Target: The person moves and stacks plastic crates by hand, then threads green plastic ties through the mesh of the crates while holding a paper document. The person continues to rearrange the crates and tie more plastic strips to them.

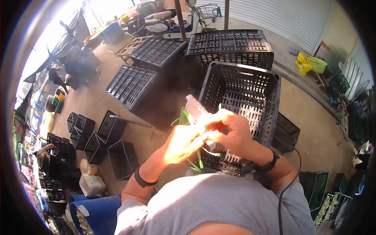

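Green strips [200, 159] trail from our left hand [182, 143], which seems closed on them at mid-frame, a pinkish slip [195, 105] jutting above. Our right hand [234, 131] meets it, thumb and fingers bent into a pinch; glare hides what they grip, so we cannot tell. A black crate [246, 69] sits right of centre. We judge this fine fingerwork; the next move calls for steady, matched pinches.

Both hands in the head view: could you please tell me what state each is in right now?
Left hand: closed, apparently holding green strips.
Right hand: closed in a pinch; glare hides what it grips.
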`<state>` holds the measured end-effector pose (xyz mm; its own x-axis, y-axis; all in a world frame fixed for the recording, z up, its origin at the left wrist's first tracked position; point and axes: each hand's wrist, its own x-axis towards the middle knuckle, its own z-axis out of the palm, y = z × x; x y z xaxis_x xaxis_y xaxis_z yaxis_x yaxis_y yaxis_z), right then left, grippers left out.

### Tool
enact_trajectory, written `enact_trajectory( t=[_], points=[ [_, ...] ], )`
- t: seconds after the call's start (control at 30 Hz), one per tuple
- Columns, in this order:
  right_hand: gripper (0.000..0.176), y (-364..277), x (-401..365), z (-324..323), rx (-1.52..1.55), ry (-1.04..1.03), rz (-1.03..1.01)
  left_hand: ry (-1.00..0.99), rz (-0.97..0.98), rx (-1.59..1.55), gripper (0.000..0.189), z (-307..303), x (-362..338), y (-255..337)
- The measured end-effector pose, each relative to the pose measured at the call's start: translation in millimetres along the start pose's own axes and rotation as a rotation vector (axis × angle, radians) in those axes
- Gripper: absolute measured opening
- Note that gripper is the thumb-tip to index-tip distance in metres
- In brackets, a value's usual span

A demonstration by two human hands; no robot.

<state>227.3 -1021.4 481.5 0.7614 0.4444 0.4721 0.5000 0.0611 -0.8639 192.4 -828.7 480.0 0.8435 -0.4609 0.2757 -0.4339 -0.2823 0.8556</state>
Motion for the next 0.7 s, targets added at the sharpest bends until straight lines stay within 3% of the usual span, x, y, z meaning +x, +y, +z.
enact_trajectory(
  t=[0.07,0.1,0.17,0.23,0.27,0.3,0.37,0.43,0.47,0.5,0.57,0.6,0.7],
  points=[
    [0.013,-11.5,1.4,-6.7,0.410,0.107,0.252,-0.007,-0.016,-0.021,0.023,-6.8,-1.7,1.7],
    [0.011,-12.6,4.7,-12.8,0.377,0.163,0.196,-0.013,-0.011,-0.022,0.023,-9.2,0.7,-1.6],
    [0.017,-7.5,7.3,-22.7,-0.122,0.148,-0.141,-0.042,0.092,-0.114,0.028,-8.6,4.3,-8.8],
    [0.022,-23.7,16.3,-22.5,-0.413,0.097,-0.389,-0.074,0.052,-0.162,0.029,-11.3,5.8,-13.9],
    [0.024,-29.6,26.0,-31.5,-0.644,-0.067,-0.532,-0.178,0.087,-0.201,0.028,-15.6,9.5,-17.2],
    [0.021,-29.9,32.4,-32.3,-0.593,-0.204,-0.538,-0.281,0.119,-0.242,0.028,-18.8,11.9,-21.3],
    [0.020,-18.5,32.1,-34.5,-0.226,-0.440,-0.223,-0.323,0.111,-0.292,0.033,-21.4,13.7,-31.2],
    [0.020,-11.1,28.8,-36.3,-0.108,-0.411,-0.112,-0.381,0.060,-0.510,0.034,-26.5,19.5,-30.7],
    [0.019,-8.8,27.5,-36.7,0.014,-0.391,-0.005,-0.261,-0.001,-0.592,0.032,-22.7,18.9,-26.5],
    [0.019,-7.7,25.3,-34.8,0.012,-0.391,-0.005,-0.262,0.001,-0.592,0.032,-18.3,19.7,-24.5],
    [0.018,-6.2,19.7,-27.8,0.046,-0.245,0.177,-0.007,-0.080,-0.595,0.025,-10.1,20.5,-21.5],
    [0.018,-7.0,20.9,-25.6,-0.044,-0.239,0.177,0.020,-0.133,-0.453,0.018,-9.5,19.1,-14.2],
    [0.020,-3.0,21.9,-21.8,-0.123,-0.199,0.229,0.081,-0.125,-0.494,0.015,-4.6,12.9,-28.0]
  ],
)
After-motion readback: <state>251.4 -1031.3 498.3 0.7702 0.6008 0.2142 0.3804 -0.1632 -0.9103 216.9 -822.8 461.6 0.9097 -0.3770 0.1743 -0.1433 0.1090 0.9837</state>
